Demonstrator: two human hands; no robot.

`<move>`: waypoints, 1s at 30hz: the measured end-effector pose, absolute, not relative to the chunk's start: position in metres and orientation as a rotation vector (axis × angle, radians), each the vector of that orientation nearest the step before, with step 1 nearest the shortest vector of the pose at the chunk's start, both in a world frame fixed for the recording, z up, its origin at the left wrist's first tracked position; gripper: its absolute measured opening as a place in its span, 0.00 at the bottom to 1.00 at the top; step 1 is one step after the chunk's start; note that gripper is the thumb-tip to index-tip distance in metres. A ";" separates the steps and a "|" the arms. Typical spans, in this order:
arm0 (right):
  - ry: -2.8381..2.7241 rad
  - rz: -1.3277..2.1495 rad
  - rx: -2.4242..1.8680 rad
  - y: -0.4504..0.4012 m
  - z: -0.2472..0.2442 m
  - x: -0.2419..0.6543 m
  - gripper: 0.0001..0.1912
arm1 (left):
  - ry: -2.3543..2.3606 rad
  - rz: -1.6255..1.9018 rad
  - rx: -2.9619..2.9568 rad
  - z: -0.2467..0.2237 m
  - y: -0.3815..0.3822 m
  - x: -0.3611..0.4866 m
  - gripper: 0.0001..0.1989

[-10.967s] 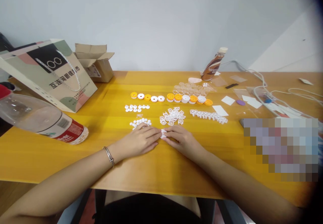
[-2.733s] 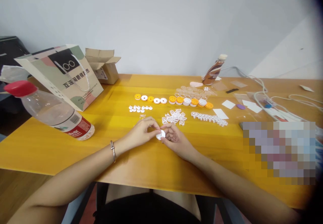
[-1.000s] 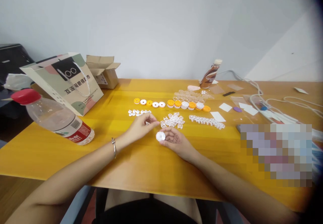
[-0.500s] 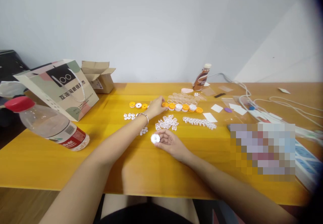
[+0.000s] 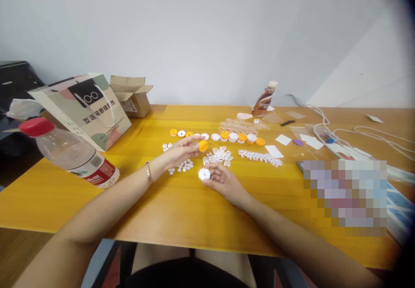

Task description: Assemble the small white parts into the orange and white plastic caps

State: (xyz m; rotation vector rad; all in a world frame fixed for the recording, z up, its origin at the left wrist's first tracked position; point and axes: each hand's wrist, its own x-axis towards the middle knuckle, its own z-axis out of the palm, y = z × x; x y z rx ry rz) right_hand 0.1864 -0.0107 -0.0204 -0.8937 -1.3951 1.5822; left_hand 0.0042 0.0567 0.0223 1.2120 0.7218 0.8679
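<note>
Orange round plastic-looking cap (image 5: 203,145): in the left hand (image 5: 184,151), pinched by its left edge between fingertips, tilted.
White round ridged disc (image 5: 204,174): in the right hand (image 5: 225,184), thumb and fingers closed on its right side, broad face showing.
Cap to disc: cap almost straight beyond the disc, away from the body; apart, a narrow gap between; both circular, so no long axis.
White spoked openwork pieces (image 5: 219,156): loose heap, just beyond the disc and a little right.
White openwork strip-like line of pieces (image 5: 260,157): right of the heap, hard-edged, notched along the near side.
Small white rounded pieces (image 5: 184,166): smooth, scattered, near the left hand.
Transparent round cups (image 5: 238,126): thin, clustered farther back.
Yellow-brown wood-grained table (image 5: 168,219): glossy, carrying all loose pieces.
</note>
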 end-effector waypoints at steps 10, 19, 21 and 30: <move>-1.360 1.458 -0.922 -0.007 -0.019 0.187 0.19 | 0.647 0.850 1.087 0.007 0.015 -0.018 0.16; -1.380 1.414 -0.955 -0.008 -0.019 0.185 0.18 | 0.745 0.887 1.409 0.005 0.007 -0.009 0.11; -1.394 1.401 -0.954 -0.008 -0.019 0.185 0.18 | 0.754 0.894 1.492 0.005 0.006 -0.008 0.12; -1.437 1.351 -0.914 -0.009 -0.023 0.185 0.16 | 0.862 0.947 1.720 0.004 -0.007 0.007 0.14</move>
